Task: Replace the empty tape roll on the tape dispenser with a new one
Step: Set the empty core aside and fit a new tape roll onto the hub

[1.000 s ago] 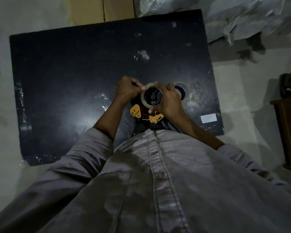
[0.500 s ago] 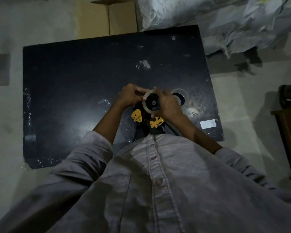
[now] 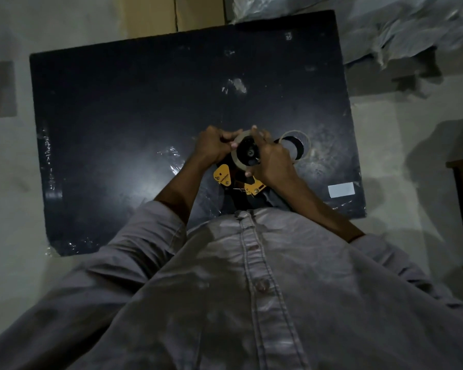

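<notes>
Step in hand: judged to be seating the new tape roll point(image 3: 237, 156) on the hub of the tape dispenser point(image 3: 239, 186), or picking free its loose end; which of the two cannot be told.
Left hand point(image 3: 211, 146): fingers curled and pinched at the roll's 9 o'clock edge; whether they hold a tape end is too small to tell.
Right hand point(image 3: 271, 161): fingers closed round the roll from 3 o'clock, thumb underneath.
Dispenser: black frame, yellow plates, held above the near edge of the black board point(image 3: 118, 116).
Empty core point(image 3: 296, 145): thin pale ring, lying flat on the board at 3 o'clock of the hands, just beside them.
Materials: roll glossy and translucent; board matte, scuffed, with tape scraps.
Next move: probably threading the end toward the cutter; needs a firm pinch.
</notes>
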Demonstrator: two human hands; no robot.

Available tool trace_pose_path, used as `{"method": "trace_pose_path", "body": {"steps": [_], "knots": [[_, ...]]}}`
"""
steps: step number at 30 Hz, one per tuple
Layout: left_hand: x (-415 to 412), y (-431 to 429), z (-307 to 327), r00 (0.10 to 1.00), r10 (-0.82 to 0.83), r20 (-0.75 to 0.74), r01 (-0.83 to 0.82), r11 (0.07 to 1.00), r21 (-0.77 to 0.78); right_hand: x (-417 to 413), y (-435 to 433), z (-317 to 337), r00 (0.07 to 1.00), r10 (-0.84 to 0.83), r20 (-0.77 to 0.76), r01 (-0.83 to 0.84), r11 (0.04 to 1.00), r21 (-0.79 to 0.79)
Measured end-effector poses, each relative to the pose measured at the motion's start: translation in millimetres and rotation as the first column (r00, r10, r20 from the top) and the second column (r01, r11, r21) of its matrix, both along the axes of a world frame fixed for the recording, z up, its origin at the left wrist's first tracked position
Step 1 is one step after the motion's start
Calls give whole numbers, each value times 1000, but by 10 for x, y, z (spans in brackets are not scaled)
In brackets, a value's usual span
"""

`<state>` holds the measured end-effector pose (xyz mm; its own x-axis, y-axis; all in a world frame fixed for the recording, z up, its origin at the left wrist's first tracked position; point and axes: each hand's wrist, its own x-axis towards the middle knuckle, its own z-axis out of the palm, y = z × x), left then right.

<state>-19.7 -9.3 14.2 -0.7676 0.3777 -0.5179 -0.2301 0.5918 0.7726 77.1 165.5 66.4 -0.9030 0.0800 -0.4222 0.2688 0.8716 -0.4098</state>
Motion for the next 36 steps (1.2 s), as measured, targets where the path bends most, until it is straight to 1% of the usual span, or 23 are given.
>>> {"method": "trace_pose_path", "body": {"steps": [2, 4, 8, 11, 13, 15, 16, 18, 19, 20, 21, 22, 23, 24, 25, 26, 28, 30, 31, 33, 34, 36], "knots": [[31, -28, -120, 1000, 9, -10, -9, 1000, -8, 29, 5, -35, 1000, 17, -20, -17, 1000, 5], [75, -32, -167, 999, 25, -38, -27, 998, -54, 40, 13, -62, 999, 32, -33, -32, 999, 16], [157, 45, 57, 991, 25, -128, -41, 992, -121, 46, 5, -89, 997, 65, -50, -62, 997, 50], [193, 77, 153, 989, 9, -149, -31, 989, -142, 22, -13, -110, 997, 67, -46, -63, 995, 81], [187, 85, 211, 984, -15, -175, -18, 983, -185, 10, -13, -122, 996, 76, -39, -72, 994, 86], [136, 79, 206, 977, -85, -197, 32, 965, -260, -3, 29, -145, 996, 72, -54, -69, 996, 51], [108, 64, 164, 977, -108, -185, 56, 963, -264, -11, 73, -169, 996, 72, -52, -71, 997, 21], [72, 31, 76, 985, -96, -146, 69, 982, -176, -38, 174, -212, 996, 90, -28, -92, 994, -54], [72, 35, 39, 989, -38, -143, 20, 992, -122, -63, 212, -225, 996, 90, -23, -92, 992, -85], [94, 47, -4, 986, 28, -162, -43, 995, -91, -92, 238, -235, 995, 83, -52, -88, 991, -97], [135, 77, -38, 976, 68, -209, -90, 991, -98, -120, 259, -249, 991, 63, -119, -74, 993, -96], [187, 132, -59, 957, 78, -279, -123, 981, -149, -146, 271, -261, 977, 17, -215, -38, 995, -94], [251, 200, -86, 939, 66, -338, -143, 967, -209, -164, 270, -266, 950, -60, -306, 28, 994, -108], [307, 277, -86, 923, 52, -381, -156, 957, -246, -183, 259, -283, 918, -157, -364, 112, 984, -140], [334, 340, -88, 910, 50, -412, -170, 950, -261, -211, 246, -323, 891, -243, -384, 187, 966, -176], [330, 387, -118, 899, 52, -436, -187, 943, -274, -250, 235, -401, 878, -299, -374, 238, 950, -202], [306, 426, -251, 882, 70, -467, -249, 909, -334, -343, 216, -596, 886, -349, -305, 286, 930, -231], [297, 406, -389, 892, 119, -436, -313, 859, -406, -415, 179, -770, 890, -389, -237, 337, 912, -232], [303, 414, -424, 900, 148, -411, -334, 838, -431, -435, 171, -842, 888, -396, -236, 355, 914, -198], [312, 454, -444, 900, 140, -412, -340, 817, -465, -458, 183, -947, 884, -379, -275, 374, 925, -74], [309, 479, -442, 900, 121, -419, -330, 817, -472, -452, 193, -982, 876, -381, -295, 391, 920, -28], [283, 512, -440, 903, 103, -416, -311, 824, -473, -437, 210, -1058, 860, -402, -315, 427, 904, 15]]}}
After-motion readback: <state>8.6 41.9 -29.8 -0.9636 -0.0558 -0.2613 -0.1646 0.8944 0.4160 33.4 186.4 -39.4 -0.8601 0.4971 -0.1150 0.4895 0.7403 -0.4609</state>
